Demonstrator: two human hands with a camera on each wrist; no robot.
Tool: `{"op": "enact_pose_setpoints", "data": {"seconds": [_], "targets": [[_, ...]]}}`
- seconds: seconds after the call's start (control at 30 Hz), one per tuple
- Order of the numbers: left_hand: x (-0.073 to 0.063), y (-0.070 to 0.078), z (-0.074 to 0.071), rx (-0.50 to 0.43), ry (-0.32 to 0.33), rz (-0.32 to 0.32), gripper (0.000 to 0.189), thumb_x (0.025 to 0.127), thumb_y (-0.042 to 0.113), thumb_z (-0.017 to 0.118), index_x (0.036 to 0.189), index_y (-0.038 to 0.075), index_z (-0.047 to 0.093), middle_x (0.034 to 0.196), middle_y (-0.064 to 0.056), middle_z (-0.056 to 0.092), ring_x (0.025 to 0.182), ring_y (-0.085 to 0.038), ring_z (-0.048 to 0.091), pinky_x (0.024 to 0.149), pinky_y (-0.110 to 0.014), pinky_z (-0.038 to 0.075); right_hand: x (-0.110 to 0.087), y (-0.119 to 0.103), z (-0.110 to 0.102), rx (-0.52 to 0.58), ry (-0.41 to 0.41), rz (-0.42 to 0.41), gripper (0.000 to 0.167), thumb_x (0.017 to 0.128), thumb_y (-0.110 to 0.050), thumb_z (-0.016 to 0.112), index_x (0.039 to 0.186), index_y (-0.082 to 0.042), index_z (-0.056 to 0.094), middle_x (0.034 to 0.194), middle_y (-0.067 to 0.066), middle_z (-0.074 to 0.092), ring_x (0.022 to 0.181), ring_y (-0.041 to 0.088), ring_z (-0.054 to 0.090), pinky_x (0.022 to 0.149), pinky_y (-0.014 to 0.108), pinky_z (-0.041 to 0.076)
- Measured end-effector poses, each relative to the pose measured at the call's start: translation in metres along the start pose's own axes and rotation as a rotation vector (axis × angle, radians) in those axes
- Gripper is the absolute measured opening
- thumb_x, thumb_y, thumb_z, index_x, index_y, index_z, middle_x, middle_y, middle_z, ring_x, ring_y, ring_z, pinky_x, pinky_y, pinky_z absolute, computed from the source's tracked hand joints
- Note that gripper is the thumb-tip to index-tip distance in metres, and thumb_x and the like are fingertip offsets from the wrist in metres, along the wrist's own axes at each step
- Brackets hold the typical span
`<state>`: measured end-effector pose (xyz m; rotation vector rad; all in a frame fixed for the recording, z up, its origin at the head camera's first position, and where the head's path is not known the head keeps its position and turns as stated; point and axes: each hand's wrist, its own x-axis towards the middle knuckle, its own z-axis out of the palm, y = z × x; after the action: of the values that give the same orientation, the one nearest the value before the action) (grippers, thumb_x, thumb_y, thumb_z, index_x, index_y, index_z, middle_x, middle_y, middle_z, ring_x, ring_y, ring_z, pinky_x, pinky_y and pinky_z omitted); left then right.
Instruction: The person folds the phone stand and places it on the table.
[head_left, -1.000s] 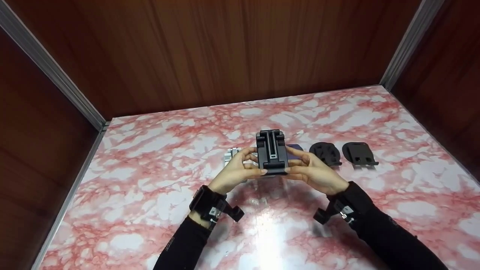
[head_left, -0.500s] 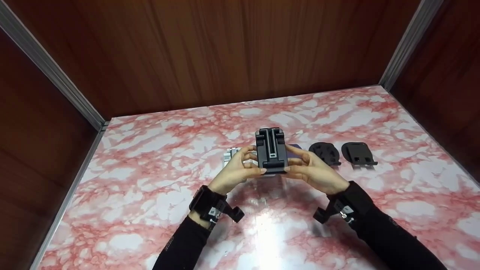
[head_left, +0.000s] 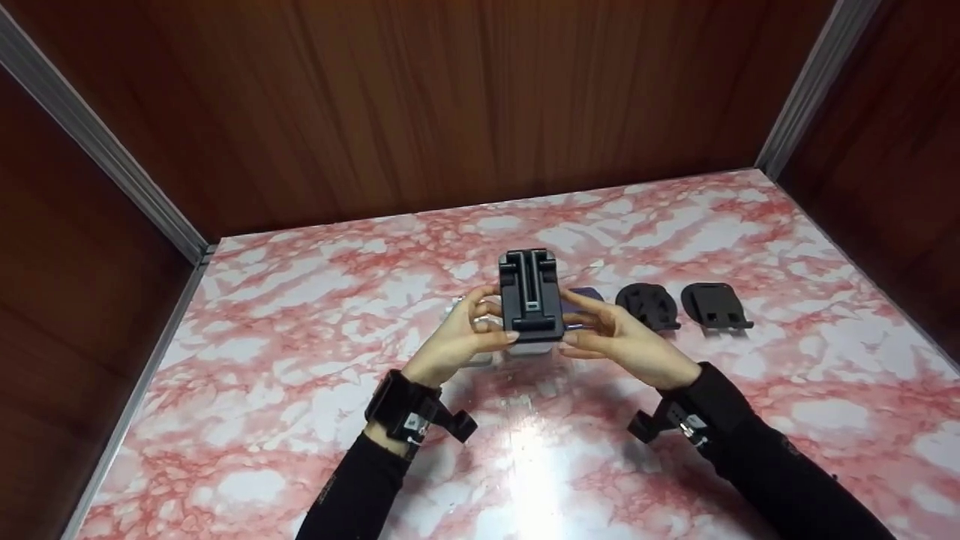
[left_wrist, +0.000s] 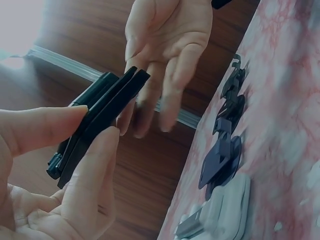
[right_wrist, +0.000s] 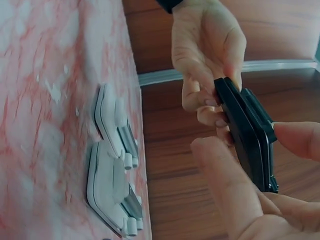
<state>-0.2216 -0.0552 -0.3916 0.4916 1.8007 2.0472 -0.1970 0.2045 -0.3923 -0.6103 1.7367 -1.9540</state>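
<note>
A black folding phone stand (head_left: 532,296), folded flat, is held above the table in the head view. My left hand (head_left: 454,337) pinches its left side, with the thumb on the near face and fingers behind, as the left wrist view shows on the stand (left_wrist: 97,125). Beside the right edge is my right hand (head_left: 626,341), its fingers spread and loosely bent. In the left wrist view that right hand (left_wrist: 170,45) shows its palm, and its thumb stands apart from the stand. Whether a right fingertip still touches the edge is hard to tell.
Behind the hands lie a purple stand (head_left: 583,300) and two black stands, one nearer (head_left: 646,306) and one farther right (head_left: 715,306). Two white stands, one upper (right_wrist: 111,120) and one lower (right_wrist: 111,192), rest on the red-and-white marbled table (head_left: 300,300). Wood-grain panels (head_left: 450,97) enclose it.
My left hand and the black phone stand have shifted slightly left and up in the head view. My right hand has stayed nearly in place, so its grip has loosened.
</note>
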Motion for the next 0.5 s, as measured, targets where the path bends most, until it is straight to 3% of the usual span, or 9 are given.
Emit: {"op": "enact_pose_setpoints", "data": {"seconds": [0.1,0.27,0.5], "targets": [[-0.003,0.003,-0.005,0.001,0.02,0.003,0.066,0.083,-0.009,0.067,0.141,0.001,0.036,0.11,-0.012,0.055,0.085,-0.018,0.06,0.082,-0.036,0.055,-0.002,0.001,0.001,-0.133,-0.009,-0.029,0.076,0.098,-0.011,0.058,0.157,-0.011,0.011,0.157,0.023,0.017,0.138,0.035,0.032,0.109,0.048,0.034],[-0.01,0.005,-0.014,-0.018,0.044,0.007,0.065,0.083,-0.01,0.066,0.14,0.001,0.037,0.108,-0.013,0.056,0.083,-0.019,0.06,0.085,-0.038,0.054,0.0,0.003,0.003,-0.397,0.013,-0.108,0.072,0.098,-0.013,0.06,0.156,-0.015,0.017,0.157,0.014,0.025,0.14,0.031,0.031,0.109,0.05,0.034],[-0.025,0.001,-0.033,0.004,0.078,-0.01,0.068,0.084,-0.01,0.065,0.143,0.001,0.034,0.113,-0.015,0.055,0.087,-0.019,0.06,0.089,-0.043,0.053,-0.001,0.005,0.003,-0.9,0.107,-0.222,0.078,0.093,-0.01,0.066,0.155,-0.006,0.018,0.156,0.017,0.027,0.141,0.034,0.027,0.111,0.054,0.026]]}}
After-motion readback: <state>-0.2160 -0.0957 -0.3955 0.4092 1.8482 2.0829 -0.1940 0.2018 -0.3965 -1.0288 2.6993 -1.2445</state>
